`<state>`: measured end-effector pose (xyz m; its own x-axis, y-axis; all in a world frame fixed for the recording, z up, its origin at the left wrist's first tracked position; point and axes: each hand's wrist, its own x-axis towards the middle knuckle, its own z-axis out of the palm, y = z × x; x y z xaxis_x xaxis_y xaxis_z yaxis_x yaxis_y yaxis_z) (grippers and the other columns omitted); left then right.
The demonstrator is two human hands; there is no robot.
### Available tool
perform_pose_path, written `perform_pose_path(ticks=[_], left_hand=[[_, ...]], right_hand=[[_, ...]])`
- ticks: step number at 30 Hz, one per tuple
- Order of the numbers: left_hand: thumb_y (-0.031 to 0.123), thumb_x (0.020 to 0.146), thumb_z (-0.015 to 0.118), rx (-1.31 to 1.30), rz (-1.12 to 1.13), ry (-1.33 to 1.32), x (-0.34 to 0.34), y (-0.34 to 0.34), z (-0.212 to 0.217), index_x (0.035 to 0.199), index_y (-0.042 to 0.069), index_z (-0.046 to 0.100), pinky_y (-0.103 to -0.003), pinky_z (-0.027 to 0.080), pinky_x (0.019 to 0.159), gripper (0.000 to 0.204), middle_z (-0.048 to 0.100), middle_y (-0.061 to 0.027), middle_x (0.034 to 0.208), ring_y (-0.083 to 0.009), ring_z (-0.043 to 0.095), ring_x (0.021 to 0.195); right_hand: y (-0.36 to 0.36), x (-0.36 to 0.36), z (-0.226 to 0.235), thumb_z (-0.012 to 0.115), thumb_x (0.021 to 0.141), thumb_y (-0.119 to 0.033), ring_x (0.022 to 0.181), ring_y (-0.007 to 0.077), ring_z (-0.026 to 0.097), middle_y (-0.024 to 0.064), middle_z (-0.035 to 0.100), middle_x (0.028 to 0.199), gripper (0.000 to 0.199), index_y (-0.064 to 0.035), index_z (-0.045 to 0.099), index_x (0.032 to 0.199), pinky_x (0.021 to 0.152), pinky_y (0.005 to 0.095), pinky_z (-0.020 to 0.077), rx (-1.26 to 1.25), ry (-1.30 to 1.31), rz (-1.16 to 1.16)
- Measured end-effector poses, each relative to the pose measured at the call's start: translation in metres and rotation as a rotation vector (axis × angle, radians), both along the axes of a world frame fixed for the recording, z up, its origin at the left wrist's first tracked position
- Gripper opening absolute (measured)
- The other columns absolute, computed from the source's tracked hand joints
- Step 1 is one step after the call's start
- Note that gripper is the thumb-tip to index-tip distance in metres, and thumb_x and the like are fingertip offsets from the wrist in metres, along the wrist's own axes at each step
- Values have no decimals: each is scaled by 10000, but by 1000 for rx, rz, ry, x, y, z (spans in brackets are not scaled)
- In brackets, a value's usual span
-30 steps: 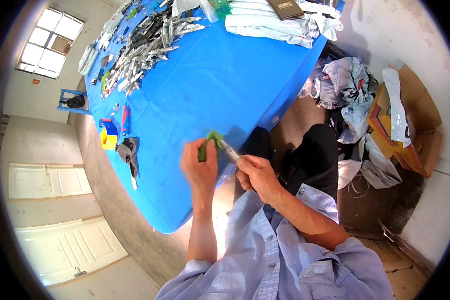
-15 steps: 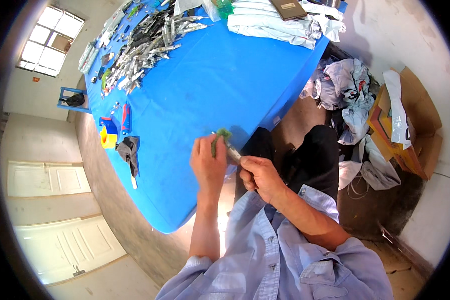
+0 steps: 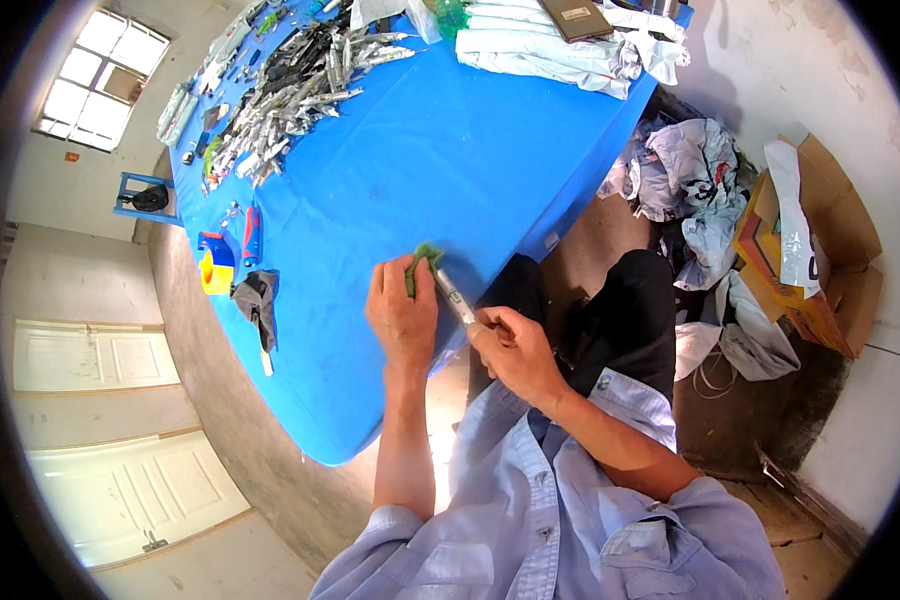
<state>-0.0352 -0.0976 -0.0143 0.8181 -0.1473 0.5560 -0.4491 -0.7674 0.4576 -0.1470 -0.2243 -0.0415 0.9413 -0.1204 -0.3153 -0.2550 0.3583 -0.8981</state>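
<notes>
Cardboard box [image 3: 832,262] holding white plastic, perhaps bags, beside clothes heap [image 3: 692,178]

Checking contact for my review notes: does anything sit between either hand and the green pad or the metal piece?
Nothing visible does. The left hand grips the green pad directly, and the right hand holds the metal piece, whose far end meets the pad at the blue table edge.

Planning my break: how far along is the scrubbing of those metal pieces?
Done: cannot tell. In hand: left hand presses a green pad on a slim metal piece held by the right hand. Left: apparently the metal pile across the blue table.
</notes>
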Motion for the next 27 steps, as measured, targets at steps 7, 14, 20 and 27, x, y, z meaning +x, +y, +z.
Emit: perform_pose_path(ticks=[7, 14, 20, 27], left_hand=[[97, 939, 762, -109, 37, 68, -3, -2, 7, 986, 5, 721, -416, 537, 716, 111, 702, -157, 902, -326, 682, 791], [78, 902, 803, -104, -82, 218, -43, 6, 23, 985, 16, 733, -383, 546, 701, 124, 711, -141, 886, -290, 698, 785], [38, 906, 787, -10, -170, 190, -52, 1, 19, 989, 35, 738, -391, 558, 687, 97, 727, -145, 943, -305, 714, 798], [80, 913, 777, 98, -82, 60, -13, -7, 15, 970, 36, 725, -444, 547, 687, 89, 717, -153, 929, -362, 694, 803]], right_hand=[[-1, 0, 7, 704, 990, -230, 639, 241, 677, 141, 686, 735, 245, -1, 712, 1075, 606, 388, 500, -414, -116, -8], [-4, 5, -11, 694, 996, -217, 653, 267, 692, 173, 696, 761, 245, 15, 718, 1069, 628, 395, 513, -280, -80, 35], [-9, 9, -5, 654, 1024, -187, 674, 205, 707, 141, 710, 766, 244, 43, 721, 1074, 639, 358, 526, -183, -72, 94], [-11, 9, -5, 650, 1044, -189, 638, 129, 663, 69, 689, 739, 247, 47, 717, 1068, 595, 314, 514, -73, -29, 127]])
